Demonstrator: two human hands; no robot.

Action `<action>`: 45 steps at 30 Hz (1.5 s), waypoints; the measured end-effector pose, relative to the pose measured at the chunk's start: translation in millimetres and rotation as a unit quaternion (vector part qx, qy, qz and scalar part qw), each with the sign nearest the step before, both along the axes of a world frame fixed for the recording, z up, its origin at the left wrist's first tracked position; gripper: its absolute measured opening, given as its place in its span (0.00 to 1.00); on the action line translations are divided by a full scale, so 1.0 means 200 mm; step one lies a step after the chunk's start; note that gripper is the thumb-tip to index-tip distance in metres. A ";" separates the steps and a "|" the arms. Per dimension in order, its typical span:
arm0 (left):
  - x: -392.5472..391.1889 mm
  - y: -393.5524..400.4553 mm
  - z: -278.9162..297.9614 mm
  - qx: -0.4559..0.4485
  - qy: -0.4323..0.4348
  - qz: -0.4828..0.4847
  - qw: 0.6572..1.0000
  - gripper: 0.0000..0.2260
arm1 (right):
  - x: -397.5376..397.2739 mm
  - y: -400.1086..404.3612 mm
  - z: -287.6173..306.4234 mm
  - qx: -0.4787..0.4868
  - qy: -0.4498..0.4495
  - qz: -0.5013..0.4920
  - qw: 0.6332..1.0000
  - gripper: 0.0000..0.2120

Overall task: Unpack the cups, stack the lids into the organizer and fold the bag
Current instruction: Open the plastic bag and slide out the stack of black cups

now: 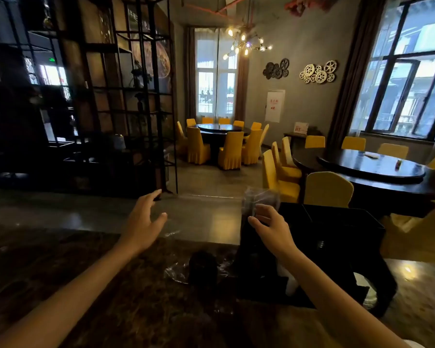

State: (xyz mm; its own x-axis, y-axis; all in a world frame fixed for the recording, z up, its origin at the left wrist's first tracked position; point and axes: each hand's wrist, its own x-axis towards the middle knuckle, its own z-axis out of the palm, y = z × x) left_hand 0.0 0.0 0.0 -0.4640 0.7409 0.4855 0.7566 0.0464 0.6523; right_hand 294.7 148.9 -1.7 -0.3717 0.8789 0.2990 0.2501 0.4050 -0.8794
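The right hand's (269, 227) thumb and fingers pinch the clear bag (260, 198), which wraps a dark stack, probably lids; it is held upright above the black organizer (342, 227), likely to keep the stack together for unloading. The left hand (142, 219) hangs released, fingers spread, holding nothing, perhaps reaching to help. Both forearms stretch forward over the counter (86, 285). Another dark stack (202, 267) sits on crumpled film beside the organizer.
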 end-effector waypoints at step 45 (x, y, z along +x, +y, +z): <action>0.04 -0.25 0.03 0.082 -0.209 -0.085 0.971 0.08 | 0.14 -0.08 0.07 0.050 0.098 0.051 0.993 0.05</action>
State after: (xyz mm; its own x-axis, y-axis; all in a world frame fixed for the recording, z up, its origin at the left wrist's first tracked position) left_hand 7.4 -49.1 5.5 -0.5244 0.7518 0.3998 0.4125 -0.1865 0.8917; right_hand 323.5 132.3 12.4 -0.3832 0.8023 0.4576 0.0321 0.5067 -0.8615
